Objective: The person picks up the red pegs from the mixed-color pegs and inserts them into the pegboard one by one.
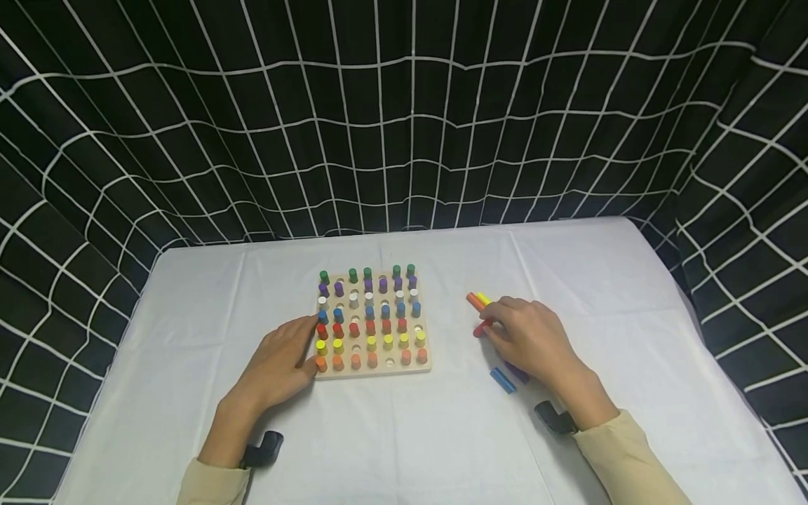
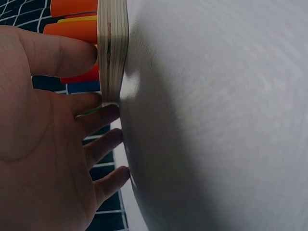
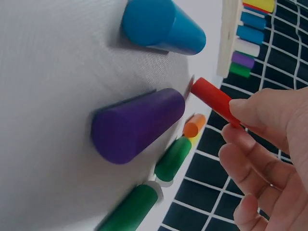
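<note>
A wooden pegboard lies on the table with rows of green, purple, white, blue, red, yellow and orange pegs; some holes have no peg. My left hand rests at its left side, thumb by the near corner and fingers loosely extended along the edge. The board's layered edge shows beside that thumb in the left wrist view. To the right of the board, my right hand pinches a red peg between thumb and fingers, tilted close over the cloth.
Loose pegs lie around the right hand: a blue peg, a purple peg, an orange peg, a yellow peg and green pegs. White cloth covers the table. A dark gridded curtain surrounds its back and sides.
</note>
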Demonstrator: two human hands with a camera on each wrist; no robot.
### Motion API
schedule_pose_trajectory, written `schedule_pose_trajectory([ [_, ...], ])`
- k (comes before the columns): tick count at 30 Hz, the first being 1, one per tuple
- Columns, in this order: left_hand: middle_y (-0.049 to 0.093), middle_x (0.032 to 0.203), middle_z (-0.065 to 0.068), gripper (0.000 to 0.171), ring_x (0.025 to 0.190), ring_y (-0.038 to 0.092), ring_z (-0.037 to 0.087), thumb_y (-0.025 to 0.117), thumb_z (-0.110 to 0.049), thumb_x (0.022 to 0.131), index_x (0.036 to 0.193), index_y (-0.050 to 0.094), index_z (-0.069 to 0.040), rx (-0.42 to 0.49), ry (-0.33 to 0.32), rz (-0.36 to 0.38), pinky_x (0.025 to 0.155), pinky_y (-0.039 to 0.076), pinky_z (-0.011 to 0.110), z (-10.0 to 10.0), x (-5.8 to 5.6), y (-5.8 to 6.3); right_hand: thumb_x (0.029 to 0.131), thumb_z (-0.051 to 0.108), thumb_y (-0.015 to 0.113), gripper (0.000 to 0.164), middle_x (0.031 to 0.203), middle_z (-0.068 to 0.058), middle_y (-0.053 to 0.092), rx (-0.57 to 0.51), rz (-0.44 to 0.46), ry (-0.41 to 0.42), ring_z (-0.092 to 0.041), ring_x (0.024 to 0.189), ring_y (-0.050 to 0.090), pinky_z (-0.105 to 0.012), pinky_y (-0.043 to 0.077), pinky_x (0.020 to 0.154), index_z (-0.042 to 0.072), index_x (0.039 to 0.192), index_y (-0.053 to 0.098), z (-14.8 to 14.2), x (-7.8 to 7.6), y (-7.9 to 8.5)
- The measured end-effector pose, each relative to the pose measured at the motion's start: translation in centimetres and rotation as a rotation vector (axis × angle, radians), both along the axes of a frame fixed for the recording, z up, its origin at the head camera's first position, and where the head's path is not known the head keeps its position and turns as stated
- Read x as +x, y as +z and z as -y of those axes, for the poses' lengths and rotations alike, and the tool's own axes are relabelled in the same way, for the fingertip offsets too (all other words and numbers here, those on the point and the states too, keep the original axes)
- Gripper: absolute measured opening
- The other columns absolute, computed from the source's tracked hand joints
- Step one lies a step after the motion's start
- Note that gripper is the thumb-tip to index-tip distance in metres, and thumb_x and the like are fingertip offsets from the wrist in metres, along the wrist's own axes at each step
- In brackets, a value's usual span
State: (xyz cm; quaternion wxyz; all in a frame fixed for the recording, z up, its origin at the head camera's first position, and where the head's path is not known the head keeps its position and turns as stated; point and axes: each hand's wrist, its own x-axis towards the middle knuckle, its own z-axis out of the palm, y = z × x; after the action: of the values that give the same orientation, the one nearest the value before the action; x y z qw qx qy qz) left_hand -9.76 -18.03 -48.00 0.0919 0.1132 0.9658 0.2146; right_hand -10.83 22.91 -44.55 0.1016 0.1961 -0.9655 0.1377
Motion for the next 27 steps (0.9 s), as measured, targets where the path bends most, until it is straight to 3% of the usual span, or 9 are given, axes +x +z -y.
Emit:
schedule_pose_trajectory([
  [10,0.04,0.171,0.013,0.077,0.161,0.034,0.036,0.059,-0.03,0.096,0.166,0.034,-0.007,0.01,-0.003,0.008,0.134,0.025,0.06,0.1,0.0,0.1,0.086,0.011,0.078,0.014,0.095,-0.001,0.077,0.021,-0.05,0.042,-0.023,0.078,0.068,-0.042,0.057,0.07,0.015,0.1,0.08,1.0,-0.3,0.0],
  [18,0.041,0.17,0.014,0.075,0.16,0.035,0.037,0.059,-0.028,0.098,0.165,0.035,-0.007,0.004,-0.005,0.005,0.133,0.026,0.06,0.3,0.2,0.0,0.088,0.01,0.075,0.013,0.107,-0.003,0.08,0.026,-0.046,0.098,-0.024,0.091,0.074,-0.043,0.058,0.075,0.014,0.1,0.079,2.2,-0.7,0.4],
  [27,0.039,0.171,0.013,0.074,0.161,0.033,0.036,0.056,-0.031,0.1,0.166,0.033,-0.008,0.002,-0.018,0.005,0.134,0.026,0.06,0.3,0.0,-0.1,0.09,0.014,0.076,0.013,0.097,0.0,0.077,0.045,-0.048,0.135,-0.021,0.088,0.073,-0.043,0.058,0.077,0.014,0.102,0.078,3.3,-1.3,0.9],
])
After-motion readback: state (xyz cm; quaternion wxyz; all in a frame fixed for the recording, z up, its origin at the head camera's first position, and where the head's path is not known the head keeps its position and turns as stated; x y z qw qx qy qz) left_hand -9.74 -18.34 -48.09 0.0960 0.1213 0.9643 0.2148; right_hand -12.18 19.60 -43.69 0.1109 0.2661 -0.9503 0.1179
